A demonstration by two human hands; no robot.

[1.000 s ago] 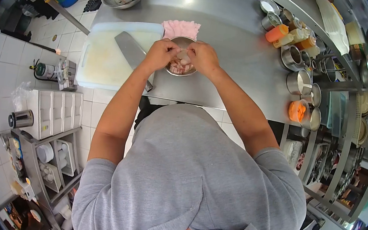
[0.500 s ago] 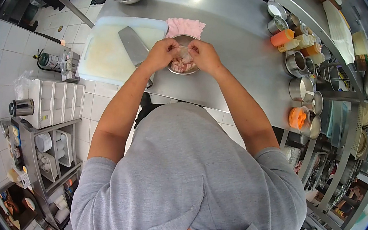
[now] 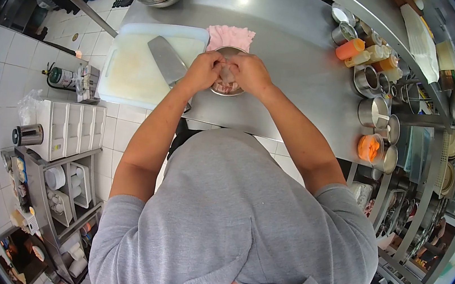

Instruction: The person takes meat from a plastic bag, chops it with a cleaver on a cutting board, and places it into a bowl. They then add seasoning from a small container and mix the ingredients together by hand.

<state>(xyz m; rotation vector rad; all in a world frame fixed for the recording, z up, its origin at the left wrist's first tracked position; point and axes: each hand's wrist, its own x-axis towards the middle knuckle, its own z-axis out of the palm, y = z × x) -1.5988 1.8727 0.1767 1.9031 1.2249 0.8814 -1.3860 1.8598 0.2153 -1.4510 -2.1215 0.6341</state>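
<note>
Pale piece (image 3: pixel 226 74), pinched by left hand (image 3: pixel 204 71) and right hand (image 3: pixel 251 74) over bowl (image 3: pixel 226 92).

Knife (image 3: pixel 164 59) partly hidden by left forearm (image 3: pixel 158 116); pale piece (image 3: pixel 227 74) at bowl (image 3: pixel 229 49) blurred, unidentifiable.

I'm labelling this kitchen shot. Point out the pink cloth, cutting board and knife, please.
pink cloth (image 3: pixel 231 35), head view, middle
cutting board (image 3: pixel 128 67), head view, bare surface
knife (image 3: pixel 166 59), head view, blade

There's room to pass over the counter (image 3: pixel 299 65) between bowl (image 3: pixel 226 93) and bottles (image 3: pixel 350 49); knife (image 3: pixel 163 56) and board (image 3: pixel 128 67) obstruct the left; cloth (image 3: pixel 230 37) lies just beyond the bowl.
</note>
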